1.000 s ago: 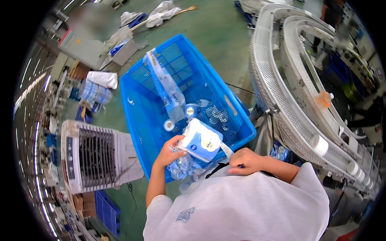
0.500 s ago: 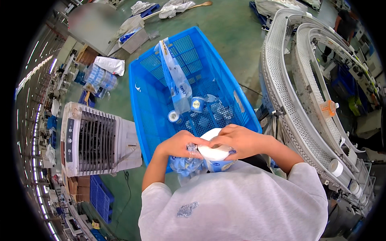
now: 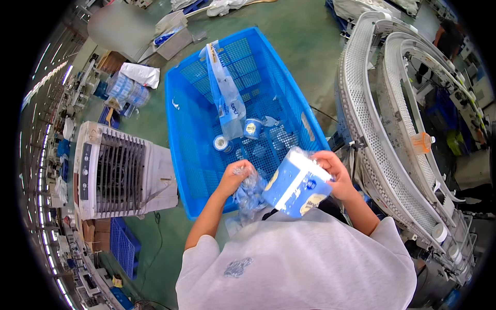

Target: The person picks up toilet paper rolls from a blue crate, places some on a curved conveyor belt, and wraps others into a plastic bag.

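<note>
My left hand (image 3: 235, 178) is closed around crumpled clear plastic film (image 3: 250, 194) with blue print, which hangs down toward my shirt. A toilet paper roll (image 3: 298, 187) in a blue and white printed wrapper is held tilted in front of my chest. My right hand (image 3: 335, 173) grips it by its right end, fingers at the edge and the wrapper. Film and roll sit close together; whether they are joined cannot be made out. Both hands are over the near end of a large blue plastic crate (image 3: 181, 150).
Inside the crate lie two small wrapped rolls (image 3: 252, 128), loose clear film and a long printed plastic sleeve (image 3: 226, 95) draped over the far rim. A curved conveyor (image 3: 380, 119) runs on the right, carrying white rolls (image 3: 439, 232). An air cooler (image 3: 124, 173) stands left.
My hands have moved apart. The right hand has carried the roll up and right, turning its printed side into view, while the left hand keeps the crumpled film.
</note>
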A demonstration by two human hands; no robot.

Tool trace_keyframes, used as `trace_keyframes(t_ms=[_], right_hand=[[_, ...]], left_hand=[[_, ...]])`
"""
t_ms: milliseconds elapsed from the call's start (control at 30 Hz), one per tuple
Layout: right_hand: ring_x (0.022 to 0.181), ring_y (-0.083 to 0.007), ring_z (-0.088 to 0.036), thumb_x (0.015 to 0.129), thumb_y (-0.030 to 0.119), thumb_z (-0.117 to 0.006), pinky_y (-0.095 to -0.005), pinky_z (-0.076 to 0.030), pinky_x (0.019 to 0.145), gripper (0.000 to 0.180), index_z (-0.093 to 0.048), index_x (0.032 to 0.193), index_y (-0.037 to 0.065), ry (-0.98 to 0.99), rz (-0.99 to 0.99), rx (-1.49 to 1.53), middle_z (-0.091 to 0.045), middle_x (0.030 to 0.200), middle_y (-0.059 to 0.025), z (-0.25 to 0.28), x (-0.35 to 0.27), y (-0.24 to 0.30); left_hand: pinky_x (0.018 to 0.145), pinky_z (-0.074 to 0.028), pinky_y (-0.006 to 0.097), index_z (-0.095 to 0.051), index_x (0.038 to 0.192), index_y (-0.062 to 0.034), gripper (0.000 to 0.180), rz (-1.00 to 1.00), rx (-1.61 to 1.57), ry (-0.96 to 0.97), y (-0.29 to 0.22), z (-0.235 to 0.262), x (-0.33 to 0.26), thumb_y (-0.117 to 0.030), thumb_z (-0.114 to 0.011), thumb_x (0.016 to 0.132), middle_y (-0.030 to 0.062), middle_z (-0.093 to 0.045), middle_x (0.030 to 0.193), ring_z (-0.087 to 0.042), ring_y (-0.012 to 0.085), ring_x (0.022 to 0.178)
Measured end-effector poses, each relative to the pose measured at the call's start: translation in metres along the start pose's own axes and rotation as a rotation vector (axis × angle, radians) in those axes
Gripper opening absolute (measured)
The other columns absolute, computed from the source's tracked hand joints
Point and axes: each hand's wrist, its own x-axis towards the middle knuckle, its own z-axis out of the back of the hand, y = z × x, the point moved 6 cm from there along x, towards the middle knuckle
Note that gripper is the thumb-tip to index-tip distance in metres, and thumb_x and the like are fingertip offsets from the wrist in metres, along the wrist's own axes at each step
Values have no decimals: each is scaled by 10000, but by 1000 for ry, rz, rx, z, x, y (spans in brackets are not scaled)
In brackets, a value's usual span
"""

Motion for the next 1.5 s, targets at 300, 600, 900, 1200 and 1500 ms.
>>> trace_keyframes(t_ms=[300,600,900,1200,1500], right_hand=[[940,-106,-532,815,25,-444,-228,-422,807,375,-429,1189,18,-479,-72,19,-537,1058,-64,27,-1,-13],[969,-161,-576,890,183,-487,-292,-454,842,357,-474,1190,-9,-480,-264,345,-583,1079,-99,56,-22,-40],[1020,-229,-560,927,402,-391,-404,-441,899,445,-498,1189,58,-694,51,793,-570,1141,-82,132,-44,-41],[1074,-200,-493,923,308,-467,-345,-403,909,473,-344,1283,27,-1198,380,272,-489,1194,-109,139,-97,-1],[1031,-174,-486,846,121,-575,-294,-394,892,599,-234,1337,67,-1374,494,-300,-459,1186,-137,138,-158,25]], left_hand=[[725,-461,264,-593,1097,-22,463,-100,498,121,-23,-73,22,-265,-716,724,111,-657,889,-617,151,783],[483,-354,360,-462,537,-50,309,-539,1038,198,-57,-100,31,-186,-697,687,135,-482,559,-476,290,537],[659,-446,275,-590,781,3,88,-336,518,91,-52,-79,32,-9,-595,694,83,-523,1147,-560,128,807],[764,-431,291,-525,1099,-30,299,-136,547,515,-24,-189,78,-153,-475,831,57,-565,1051,-541,125,882],[647,-460,238,-613,959,-5,268,497,1,460,76,-308,115,-241,-624,832,29,-621,846,-578,102,722]])
